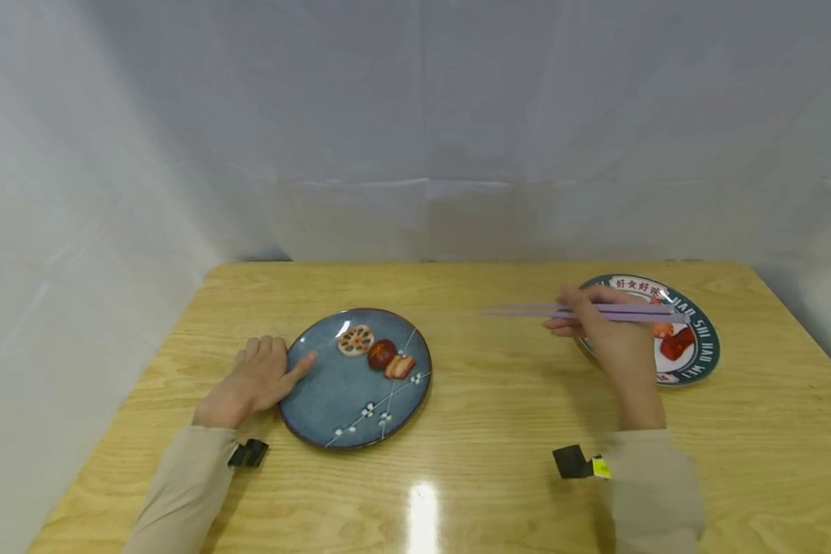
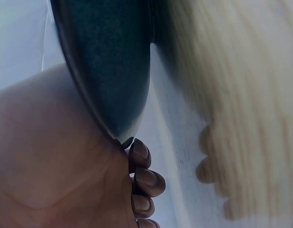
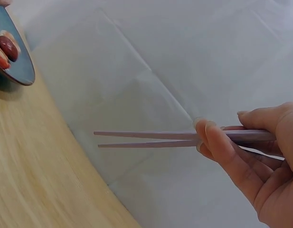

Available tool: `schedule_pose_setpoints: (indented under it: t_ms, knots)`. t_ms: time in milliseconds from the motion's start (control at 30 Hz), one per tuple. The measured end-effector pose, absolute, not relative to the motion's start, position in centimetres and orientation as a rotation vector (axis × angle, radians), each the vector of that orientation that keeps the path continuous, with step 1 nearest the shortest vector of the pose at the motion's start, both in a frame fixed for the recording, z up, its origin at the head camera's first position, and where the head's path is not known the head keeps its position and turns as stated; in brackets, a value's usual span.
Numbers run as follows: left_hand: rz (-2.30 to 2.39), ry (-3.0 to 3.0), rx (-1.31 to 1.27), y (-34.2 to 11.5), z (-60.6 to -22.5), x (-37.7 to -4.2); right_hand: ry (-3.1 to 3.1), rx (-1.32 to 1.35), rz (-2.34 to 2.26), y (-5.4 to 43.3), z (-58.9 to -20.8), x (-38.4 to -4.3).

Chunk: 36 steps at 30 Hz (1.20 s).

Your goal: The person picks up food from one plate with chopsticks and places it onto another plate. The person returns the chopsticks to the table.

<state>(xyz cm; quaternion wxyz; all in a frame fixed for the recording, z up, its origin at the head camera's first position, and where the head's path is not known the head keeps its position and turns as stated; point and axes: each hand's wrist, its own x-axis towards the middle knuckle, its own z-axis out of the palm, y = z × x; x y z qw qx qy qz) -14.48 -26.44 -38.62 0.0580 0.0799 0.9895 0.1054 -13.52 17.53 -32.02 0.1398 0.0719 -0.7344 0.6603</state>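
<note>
In the head view my left hand [image 1: 252, 381] is at the left edge of a blue-grey plate [image 1: 318, 408] with white blossoms. Its thumb lies over the rim, and the left wrist view shows curled fingers [image 2: 146, 178] by the rim's outer side. On the plate are a lotus root slice [image 1: 355, 340], a round dark red piece [image 1: 382, 355] and a striped meat-like slice [image 1: 399, 366]. My right hand [image 1: 612, 338] holds purple chopsticks [image 3: 151, 135] above the table, tips pointing left and slightly apart, nothing between them.
Partly behind the right hand lies a dark-rimmed lettered plate [image 1: 708, 350] with red food pieces [image 1: 677, 344]. The wooden table [image 1: 485, 431] meets pale sheeting [image 1: 422, 138] at the back and sides.
</note>
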Motion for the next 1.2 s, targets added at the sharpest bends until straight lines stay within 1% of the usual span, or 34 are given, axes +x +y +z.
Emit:
schedule_pose_setpoints:
  t_ms: [267,533,833,1033,1200]
  knots:
    - [0.322,3.009,0.236,-26.4,-38.6,-14.5,-2.055,0.126,1.901,19.1,-32.0,-13.4]
    - [0.327,3.011,0.236,-26.3,-38.6,-14.4,-1.978,-0.088,1.991,20.6,-31.8,-12.9]
    - [0.319,2.995,0.227,-26.3,-38.3,-14.4,-1.804,-0.253,2.024,22.1,-31.6,-12.7]
    - [0.318,2.997,0.233,-26.3,-38.4,-14.4,-1.840,-0.265,2.009,22.7,-31.7,-12.4]
    - [0.316,3.001,0.239,-26.3,-38.6,-14.4,-1.845,-0.328,1.984,23.1,-31.8,-12.3]
